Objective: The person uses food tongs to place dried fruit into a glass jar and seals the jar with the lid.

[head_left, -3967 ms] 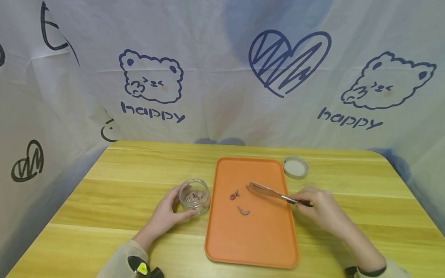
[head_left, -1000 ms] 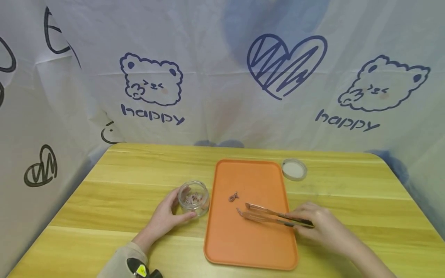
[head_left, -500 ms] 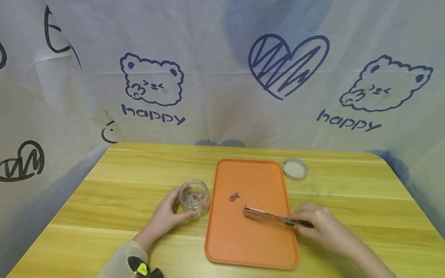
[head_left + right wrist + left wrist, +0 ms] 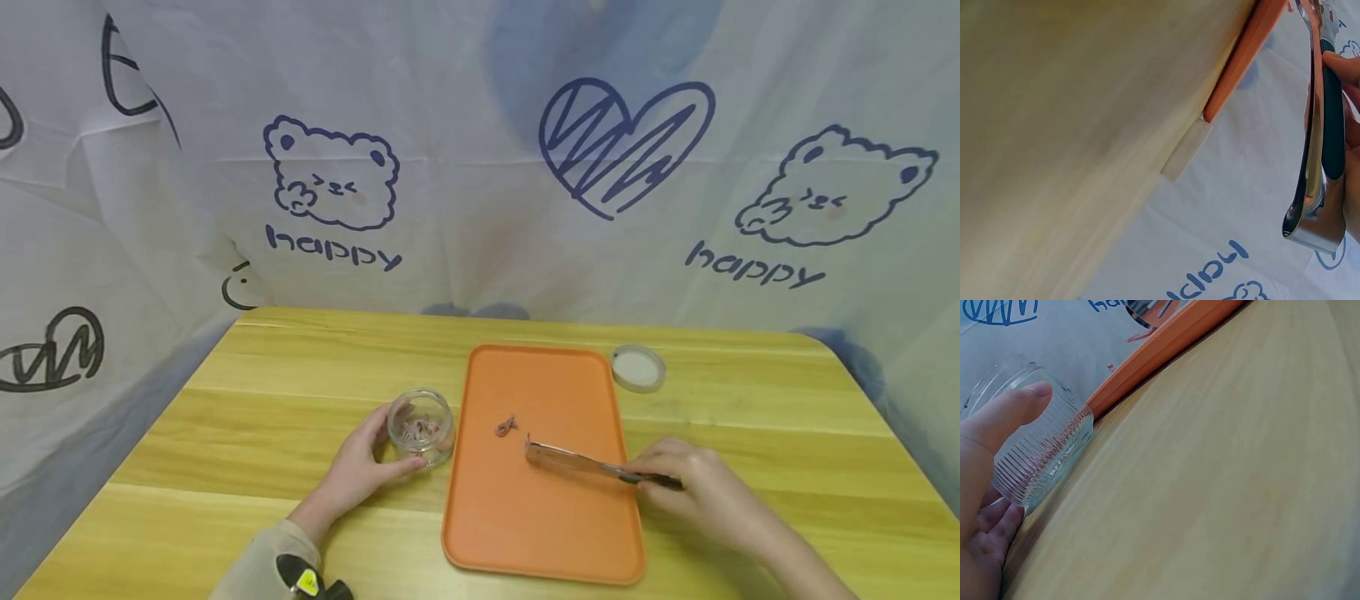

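Left hand (image 4: 358,467) curls around the ribbed, round clear-glass jar (image 4: 420,426), which stands on the wooden table (image 4: 225,433) just at 9 o'clock of the smooth, rounded-corner orange tray (image 4: 540,533). At tray centre, 1 small pinkish curled piece (image 4: 506,426) lies loose, whereas the second piece seen 1 second ago is now pinched and raised in the closed tips. Right hand (image 4: 693,492), at 3 o'clock, squeezes the slim, shiny metal tongs (image 4: 577,461) narrow, suggesting a pickup is under way.
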{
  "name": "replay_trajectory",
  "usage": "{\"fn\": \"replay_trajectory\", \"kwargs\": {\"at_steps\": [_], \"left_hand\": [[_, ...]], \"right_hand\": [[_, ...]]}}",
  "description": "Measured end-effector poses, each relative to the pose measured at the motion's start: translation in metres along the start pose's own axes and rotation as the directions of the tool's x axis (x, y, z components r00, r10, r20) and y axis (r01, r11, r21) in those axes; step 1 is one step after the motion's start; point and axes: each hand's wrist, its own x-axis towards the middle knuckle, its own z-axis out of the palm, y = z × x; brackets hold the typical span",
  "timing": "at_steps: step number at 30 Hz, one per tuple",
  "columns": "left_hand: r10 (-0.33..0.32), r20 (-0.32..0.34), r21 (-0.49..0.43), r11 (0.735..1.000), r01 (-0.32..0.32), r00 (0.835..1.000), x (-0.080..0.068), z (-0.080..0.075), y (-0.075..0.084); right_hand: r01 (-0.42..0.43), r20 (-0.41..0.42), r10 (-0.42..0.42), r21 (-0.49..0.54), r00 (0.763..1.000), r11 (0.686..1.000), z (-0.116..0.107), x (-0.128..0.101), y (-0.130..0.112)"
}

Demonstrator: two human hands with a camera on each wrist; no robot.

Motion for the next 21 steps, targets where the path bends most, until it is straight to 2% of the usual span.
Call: {"fn": "replay_trajectory", "kwargs": {"at_steps": [6,10,12,17,21], "left_hand": [[-0.004,-0.001,-0.003,1.000,0.004,1.000,0.000,0.000,-0.001],[-0.013,-0.003,-0.010,1.000,0.013,1.000,-0.001,0.001,0.002],[-0.009,-0.003,-0.006,1.000,0.009,1.000,-0.002,0.000,0.009],[-0.008,-0.002,-0.006,1.000,0.008,1.000,-0.005,-0.002,0.034],[-0.017,0.000,-0.012,1.000,0.017,1.000,-0.007,-0.004,0.041]], "right_hand": [[0.069,-0.073,-0.071,-0.029,0.995,0.997,-0.006,0.005,-0.003],[0.054,-0.090,-0.058,-0.041,0.994,0.998,-0.011,0.012,-0.008],[0.050,-0.098,-0.054,-0.041,0.994,0.998,-0.014,0.016,-0.011],[0.098,-0.118,-0.105,-0.069,0.987,0.993,-0.018,0.032,-0.020],[0.088,-0.096,-0.098,-0.098,0.991,0.991,-0.018,0.046,-0.028]]}}
